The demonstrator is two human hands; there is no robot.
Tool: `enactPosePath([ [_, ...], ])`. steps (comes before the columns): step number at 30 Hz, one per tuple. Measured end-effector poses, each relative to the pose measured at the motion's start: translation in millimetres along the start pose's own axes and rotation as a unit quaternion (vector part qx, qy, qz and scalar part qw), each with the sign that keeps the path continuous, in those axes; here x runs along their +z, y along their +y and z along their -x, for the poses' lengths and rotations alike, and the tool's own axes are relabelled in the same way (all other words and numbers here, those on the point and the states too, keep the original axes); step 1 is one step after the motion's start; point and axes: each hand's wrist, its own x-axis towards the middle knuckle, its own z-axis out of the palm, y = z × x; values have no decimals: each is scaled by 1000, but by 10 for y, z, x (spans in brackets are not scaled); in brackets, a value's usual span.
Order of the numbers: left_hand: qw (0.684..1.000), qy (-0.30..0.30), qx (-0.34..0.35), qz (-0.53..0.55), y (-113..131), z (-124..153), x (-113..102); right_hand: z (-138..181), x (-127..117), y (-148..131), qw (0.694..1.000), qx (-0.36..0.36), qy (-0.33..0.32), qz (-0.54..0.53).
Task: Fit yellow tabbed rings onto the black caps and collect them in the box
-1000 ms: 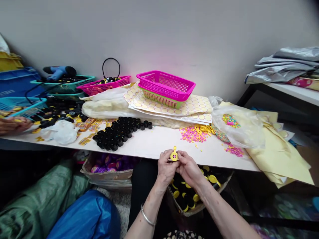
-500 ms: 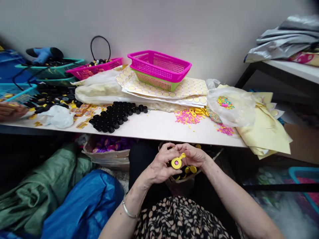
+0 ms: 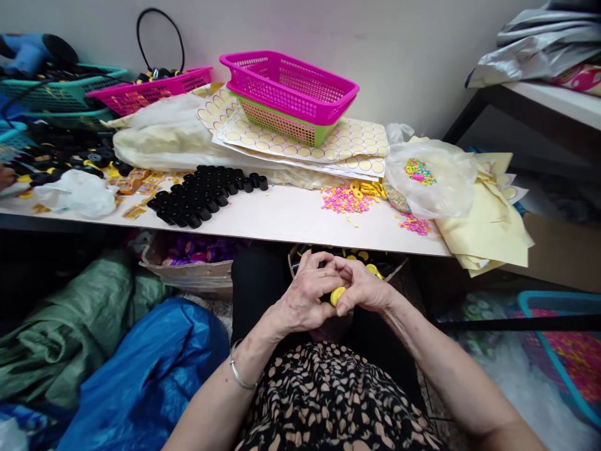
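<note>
Both hands meet over my lap, just below the table's front edge (image 3: 300, 245). My left hand (image 3: 305, 297) and my right hand (image 3: 364, 289) are closed together around a small yellow round piece (image 3: 337, 295), of which only a sliver shows between the fingers. A box of black and yellow parts (image 3: 370, 268) sits under the table right behind my hands. On the table lie a cluster of black caps (image 3: 201, 194), a pile of pink and yellow beads (image 3: 345, 200) and yellow rings (image 3: 369, 189).
Stacked pink and green baskets (image 3: 291, 94) rest on sticker sheets (image 3: 347, 147). A clear bag of coloured beads (image 3: 429, 178) and yellow paper (image 3: 488, 228) lie right. More baskets (image 3: 145, 91) and black parts stand left. Blue and green bags (image 3: 145, 376) lie on the floor.
My hands dropped from the table edge to my lap with the yellow piece. They closed tighter over it, so its pink centre is now hidden. The view tilted down.
</note>
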Motion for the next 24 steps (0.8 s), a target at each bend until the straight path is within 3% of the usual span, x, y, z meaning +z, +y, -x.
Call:
enactPosePath([
  [4,1000,-6,2,-11,-90,22,18,-17,136,145,995,-42,74,-52],
  [7,999,-25,-25,-13,-208,97,95,-29,229,304,984,-27,139,-107],
  [12,997,-56,-53,-10,-294,196,289,0,212,470,981,47,101,-156],
  [16,998,-40,-45,6,-303,125,367,16,152,498,977,-12,134,-164],
  [20,998,-23,-42,43,-328,13,398,5,78,499,981,-29,116,-151],
  [24,997,-34,-25,63,-387,-24,436,15,-84,480,989,-27,144,-36],
])
